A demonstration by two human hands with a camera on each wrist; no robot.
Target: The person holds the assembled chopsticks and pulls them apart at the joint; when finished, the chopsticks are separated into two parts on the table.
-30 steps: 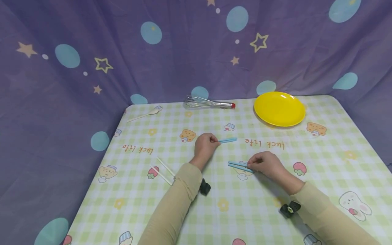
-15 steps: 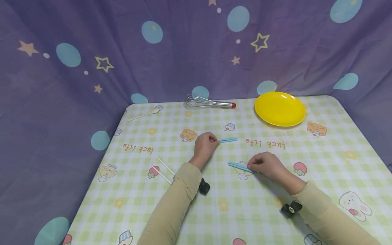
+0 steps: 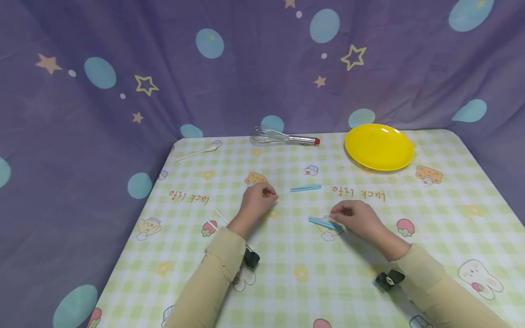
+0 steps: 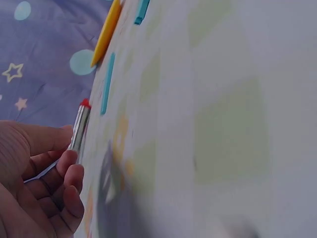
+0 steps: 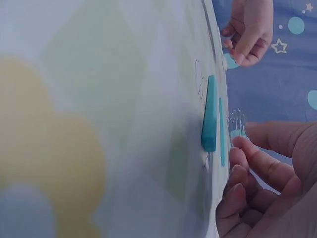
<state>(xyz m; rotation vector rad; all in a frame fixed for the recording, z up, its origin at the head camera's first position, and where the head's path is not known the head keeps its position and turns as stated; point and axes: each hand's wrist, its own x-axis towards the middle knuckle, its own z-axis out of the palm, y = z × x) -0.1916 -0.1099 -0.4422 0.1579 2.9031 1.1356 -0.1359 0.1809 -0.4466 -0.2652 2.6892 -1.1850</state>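
My left hand (image 3: 257, 198) hovers left of a pair of short light-blue sticks (image 3: 305, 187), loosely curled and holding nothing. Side by side, these sticks lie on the cloth near the middle of the table. A second light-blue pair (image 3: 321, 222) lies closer to me, slightly tilted. Just at its right end is my right hand (image 3: 357, 218), fingers bent. The right wrist view shows a gap between those fingers (image 5: 242, 148) and the nearer blue sticks (image 5: 210, 116). Two thin white sticks (image 3: 221, 216) lie partly hidden under my left forearm.
A metal whisk (image 3: 303, 139) with a red-tipped handle lies along the far edge, and a yellow plate (image 3: 379, 168) stands at the back right. At the back left is a pale spoon (image 3: 197, 153). A checked cloth (image 3: 279, 291) covers the table; a purple curtain (image 3: 246, 82) hangs behind.
My left hand has let go of the far blue pair and moved left. The nearer blue sticks have come together, and my right fingers have come off them.
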